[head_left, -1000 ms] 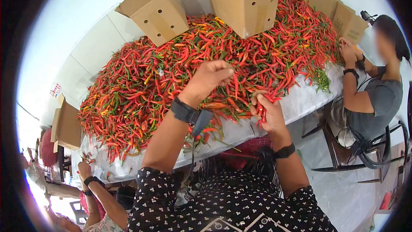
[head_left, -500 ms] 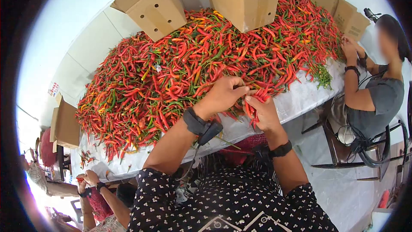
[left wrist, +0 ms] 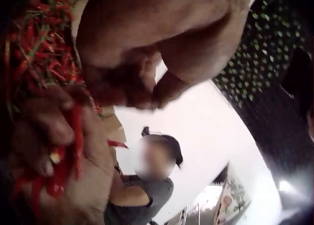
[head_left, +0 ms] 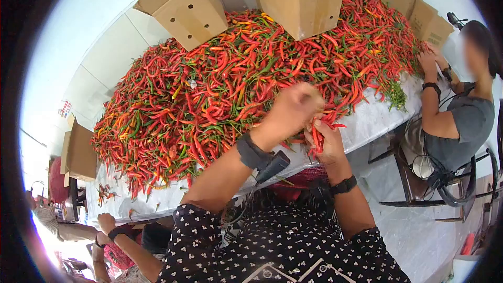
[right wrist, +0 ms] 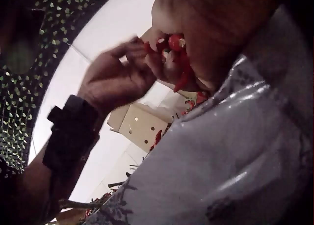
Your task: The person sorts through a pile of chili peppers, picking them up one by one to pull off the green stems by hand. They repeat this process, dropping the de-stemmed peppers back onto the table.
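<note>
Right hand (head_left: 329, 144), centre-right of the head view: fingers curled round a small bunch of red chillies (head_left: 316, 137), several tips poking out. Right wrist view shows the pale stem ends of the bunch (right wrist: 181, 68) up top, inside the curled fingers.

Left hand (head_left: 293, 109): just up and left of the right hand in the head view, over the near edge of the chilli pile (head_left: 220, 84), motion-blurred. Left wrist view: thumb and fingers bent toward each other, narrow gap; can't tell if anything is pinched.

Chilli pile: mostly red, some orange and green, spread across the middle of the head view on a table with a whitish plastic cover (head_left: 367, 123). Green clump (head_left: 394, 95) at its right end. A few loose chillies (head_left: 105, 194) on the cover, lower left.

Two open cardboard boxes, left one (head_left: 189, 14) and right one (head_left: 309, 8), at the pile's far edge, top of frame. Another box (head_left: 82, 149) at frame left, more cardboard (head_left: 419, 15) upper right.

Person in grey top (head_left: 463, 118) sits at frame right, hands at the pile's right end. Another person's forearms (head_left: 126, 249) lower left, dark band on the wrist. Dark bands on both of the wearer's wrists too.
</note>
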Available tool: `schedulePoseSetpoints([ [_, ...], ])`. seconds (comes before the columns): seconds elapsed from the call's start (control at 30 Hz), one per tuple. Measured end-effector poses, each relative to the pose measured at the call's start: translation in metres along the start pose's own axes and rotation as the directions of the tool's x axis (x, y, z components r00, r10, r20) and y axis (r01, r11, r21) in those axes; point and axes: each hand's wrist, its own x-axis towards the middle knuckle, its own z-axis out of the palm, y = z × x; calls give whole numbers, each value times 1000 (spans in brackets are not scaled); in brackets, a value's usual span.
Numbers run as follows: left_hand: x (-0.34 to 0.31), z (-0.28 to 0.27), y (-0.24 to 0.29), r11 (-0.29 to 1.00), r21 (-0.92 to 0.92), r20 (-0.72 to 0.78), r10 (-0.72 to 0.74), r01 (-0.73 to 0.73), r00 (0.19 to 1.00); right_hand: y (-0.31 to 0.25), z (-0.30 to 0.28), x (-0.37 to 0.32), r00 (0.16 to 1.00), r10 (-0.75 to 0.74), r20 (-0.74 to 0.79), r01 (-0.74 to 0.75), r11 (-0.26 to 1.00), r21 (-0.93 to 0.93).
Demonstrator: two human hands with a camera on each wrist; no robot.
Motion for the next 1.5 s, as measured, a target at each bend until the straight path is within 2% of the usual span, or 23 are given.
schedulePoseSetpoints([
  [0.03, -4, 15, 12, 988, 116, 81, 92, -101, 993, 6, 2, 4, 1000, 2, 1, -2, 1000, -2],
  [0.07, -7, 26, 22, 988, 115, 78, 94, -102, 993, 18, 2, 10, 980, -4, -199, 19, 997, 74],
  [0.1, -10, 36, 30, 942, 184, 233, 237, -282, 943, 26, 5, 15, 921, 6, -391, 55, 988, 144],
  [0.13, -12, 40, 34, 861, 221, 391, 351, -457, 851, 30, 6, 17, 824, 31, -566, 104, 974, 204],
  [0.17, -8, 35, 34, 862, 220, 390, 352, -457, 851, 27, 2, 14, 823, 31, -567, 103, 974, 202],
  [0.2, 2, 26, 35, 757, 415, 351, 378, -504, 857, 13, 3, 6, 935, 0, -354, 54, 988, 143],
  [0.23, 12, 15, 34, 617, 592, 320, 411, -519, 854, 3, -1, 1, 993, -14, -121, 23, 997, 73],
  [0.27, 24, -2, 24, 552, 700, 264, 389, -453, 883, 2, -14, 4, 996, 70, 45, -74, 993, 90],
  [0.3, 34, -21, 13, 477, 795, 203, 374, -376, 905, 0, -14, 4, 997, 63, 43, -66, 994, 90],
  [0.4, 37, -62, -2, 467, 825, 177, 324, -320, 929, 1, -9, 5, 995, 66, 79, -80, 979, 187],
  [0.47, 38, -79, -15, 298, 914, 246, 128, -274, 961, 1, -9, 6, 995, 66, 78, -80, 980, 184],
  [0.57, 31, -84, -20, 244, 951, 189, 33, -191, 982, -1, -6, 4, 994, 68, 84, -81, 982, 171],
  [0.7, 35, -87, -27, 240, 942, 238, 21, -236, 971, 0, -8, 5, 992, 63, 105, -81, 981, 176],
  [0.77, 36, -81, -21, 204, 964, 195, -106, -170, 975, 0, -7, 4, 993, 56, 102, -73, 982, 175],
  [0.8, 36, -83, -23, 205, 964, 196, -105, -172, 975, -1, -6, 4, 994, 48, 100, -66, 982, 176],
  [0.87, 36, -89, -28, 350, 918, 213, -40, -186, 976, -2, -6, 4, 993, 63, 100, -77, 987, 143],
  [1.1, 22, -100, -7, 435, 870, 201, 115, -231, 973, -1, -8, 5, 991, 55, 125, -71, 990, 124],
  [1.17, 15, -99, 6, 795, 607, 43, -54, 17, 998, 0, -10, 6, 992, 46, 121, -62, 989, 131],
  [1.2, 11, -98, 10, 856, 517, 22, -25, 10, 999, 1, -9, 6, 992, 37, 118, -54, 989, 137],
  [1.23, 8, -95, 13, 856, 518, 21, -26, 11, 999, 1, -8, 6, 992, 38, 118, -54, 989, 138],
  [1.3, 0, -86, 17, 930, 366, -55, -21, 40, 998, -1, -5, 4, 996, 57, 71, -72, 969, 235],
  [1.33, -3, -82, 14, 946, 323, -36, 31, -18, 999, -1, -6, 4, 996, 56, 70, -72, 969, 237],
  [1.5, -13, -56, 4, 879, 460, 17, 131, -124, 991, 0, -10, 5, 993, 57, 99, -75, 979, 189],
])
